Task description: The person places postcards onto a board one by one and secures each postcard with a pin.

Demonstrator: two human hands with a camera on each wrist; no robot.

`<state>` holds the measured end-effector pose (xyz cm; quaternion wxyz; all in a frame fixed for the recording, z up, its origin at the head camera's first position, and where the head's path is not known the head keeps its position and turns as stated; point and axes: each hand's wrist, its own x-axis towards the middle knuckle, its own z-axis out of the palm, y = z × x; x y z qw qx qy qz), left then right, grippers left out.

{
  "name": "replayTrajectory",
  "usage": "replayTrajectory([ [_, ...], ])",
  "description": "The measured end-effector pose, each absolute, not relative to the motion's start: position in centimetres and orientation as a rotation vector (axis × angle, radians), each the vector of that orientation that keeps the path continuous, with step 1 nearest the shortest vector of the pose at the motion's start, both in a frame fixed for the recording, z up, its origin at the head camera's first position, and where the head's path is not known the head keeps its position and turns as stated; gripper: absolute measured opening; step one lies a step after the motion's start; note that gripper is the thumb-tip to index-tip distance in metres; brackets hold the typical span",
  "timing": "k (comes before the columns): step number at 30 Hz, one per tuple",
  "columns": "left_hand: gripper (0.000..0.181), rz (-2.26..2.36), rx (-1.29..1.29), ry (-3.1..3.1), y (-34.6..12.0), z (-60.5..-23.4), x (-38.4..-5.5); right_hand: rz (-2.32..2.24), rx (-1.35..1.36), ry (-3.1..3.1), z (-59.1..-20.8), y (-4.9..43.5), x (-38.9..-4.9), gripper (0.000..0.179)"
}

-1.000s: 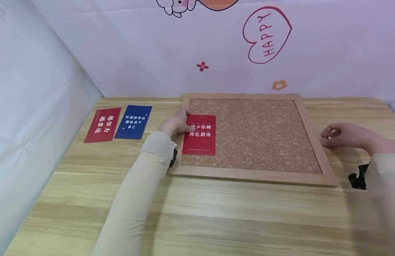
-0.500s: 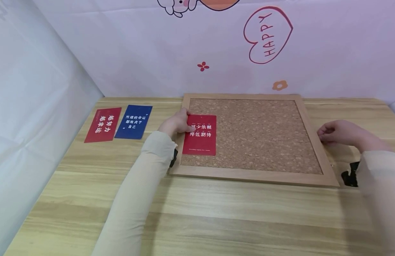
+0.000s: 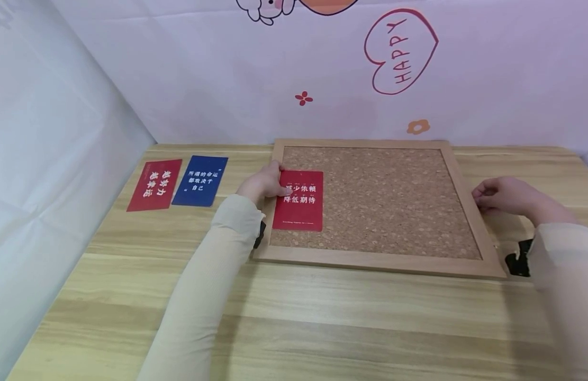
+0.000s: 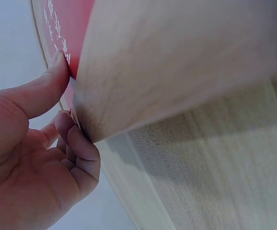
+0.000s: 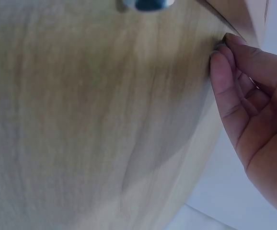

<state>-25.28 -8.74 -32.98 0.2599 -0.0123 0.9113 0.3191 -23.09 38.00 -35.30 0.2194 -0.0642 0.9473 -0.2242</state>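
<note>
A wood-framed cork board (image 3: 394, 201) lies on the table. On its left part lies a red card (image 3: 298, 217) with white writing, overlapping the frame a little. My left hand (image 3: 262, 183) holds the card at its left edge: the thumb presses on its face, while the other fingers curl at the frame's outer edge, as the left wrist view shows. Just right of the board, my right hand (image 3: 508, 198) has thumb and forefinger pinched together low over the table. Between those tips the right wrist view shows a tiny dark metallic piece (image 5: 220, 45), mostly hidden.
Left of the board lie another red card (image 3: 154, 185) and a blue card (image 3: 200, 181). Behind the wooden table (image 3: 360, 328) hangs a printed white cloth (image 3: 217, 79). A blurred blue-and-white object (image 5: 150, 4) appears at the top of the right wrist view.
My right hand has shifted left, closer to the board's right edge, and its thumb and forefinger have come together. The left hand and the card under it have stayed in place.
</note>
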Motion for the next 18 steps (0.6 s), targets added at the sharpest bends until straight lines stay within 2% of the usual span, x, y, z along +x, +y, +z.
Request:
replayTrajectory([
  [12,0.066,0.904,-0.054,2.443,-8.75,-32.78,-25.20,-0.657,-0.158,2.584,-35.14,38.05,-23.01,0.033],
  [18,0.065,0.904,-0.047,2.446,-8.78,-32.83,-25.14,-0.680,-0.130,2.566,-35.20,38.27,-23.08,0.041],
])
